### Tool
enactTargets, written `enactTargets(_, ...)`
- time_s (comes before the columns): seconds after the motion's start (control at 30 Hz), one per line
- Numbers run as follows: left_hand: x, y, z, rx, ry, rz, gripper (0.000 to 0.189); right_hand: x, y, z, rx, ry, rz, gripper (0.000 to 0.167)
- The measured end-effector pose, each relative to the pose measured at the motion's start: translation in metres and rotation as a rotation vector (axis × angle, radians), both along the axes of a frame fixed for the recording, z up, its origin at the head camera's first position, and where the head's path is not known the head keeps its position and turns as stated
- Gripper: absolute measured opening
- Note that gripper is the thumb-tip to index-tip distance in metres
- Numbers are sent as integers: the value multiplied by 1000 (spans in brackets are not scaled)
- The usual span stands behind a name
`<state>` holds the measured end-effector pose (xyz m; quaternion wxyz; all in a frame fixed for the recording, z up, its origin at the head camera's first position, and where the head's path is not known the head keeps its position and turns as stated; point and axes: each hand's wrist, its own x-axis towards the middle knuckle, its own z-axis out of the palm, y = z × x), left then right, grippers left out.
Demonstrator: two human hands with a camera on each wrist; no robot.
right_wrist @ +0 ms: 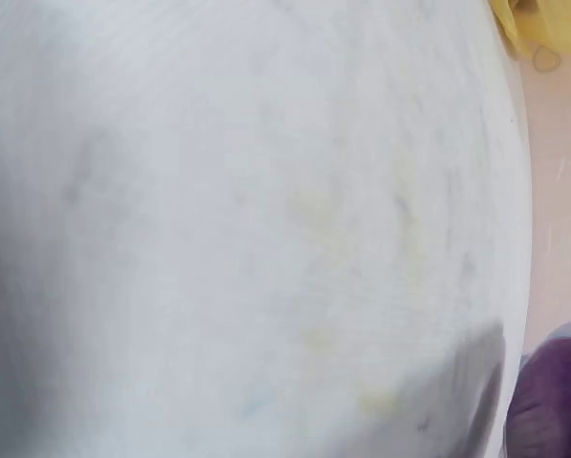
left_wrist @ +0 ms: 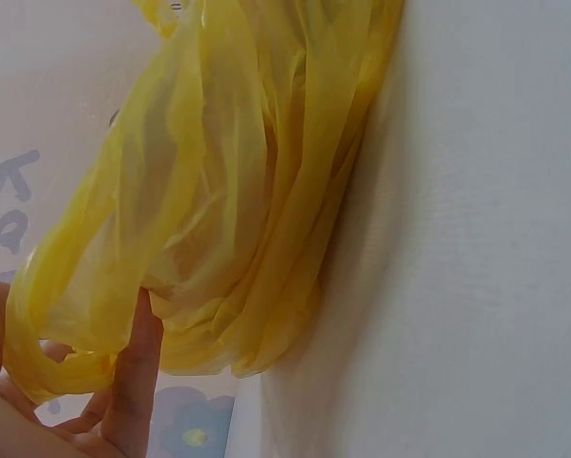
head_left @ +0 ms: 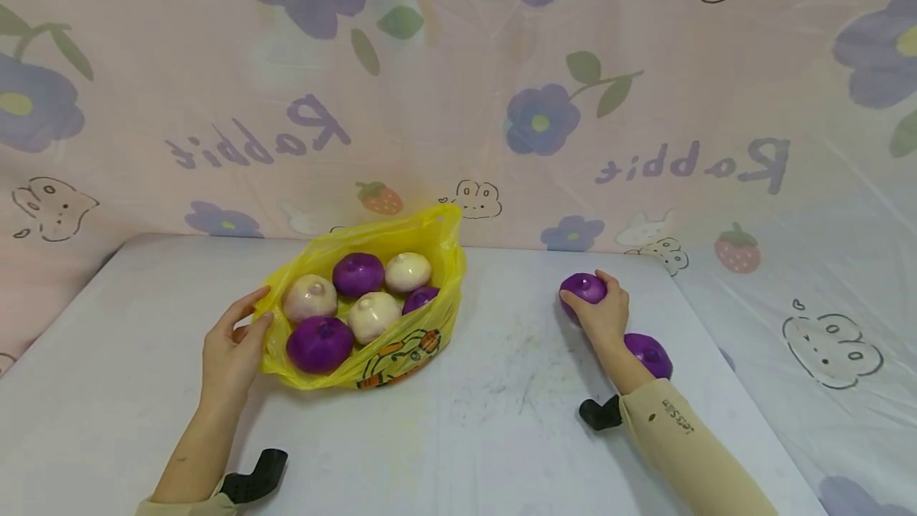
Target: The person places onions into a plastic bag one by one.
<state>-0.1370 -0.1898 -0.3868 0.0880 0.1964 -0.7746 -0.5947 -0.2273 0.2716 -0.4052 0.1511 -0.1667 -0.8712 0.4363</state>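
Observation:
A yellow plastic bag (head_left: 447,325) stands on the left part of the table with its mouth spread wide. Inside lie white onions (head_left: 374,317) and purple onions (head_left: 320,345), three of each kind. My left hand (head_left: 231,353) pinches the bag's left rim between thumb and fingers; in the left wrist view the folded plastic (left_wrist: 238,181) loops over the fingers. Over on the right, my right hand (head_left: 605,313) grips a purple onion (head_left: 586,287), thumb on one side and fingers on the other. Another purple onion (head_left: 652,355) sits beside that wrist, partly hidden by the forearm.
All this is on a white table (head_left: 494,436) with grey smudges between the bag and the right hand. A patterned cloth (head_left: 444,118) hangs behind the table and down its right side. Black wrist mounts (head_left: 258,478) stick out from both sleeves.

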Motion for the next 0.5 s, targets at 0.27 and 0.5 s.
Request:
enactTargets(0.27,1,0,0,13,1,2,44,-1,-7,11,-3,31,15,73)
enactTargets(0.5,1,1,1,10,11,5,44,-4,-14,19,-13,65,56,72)
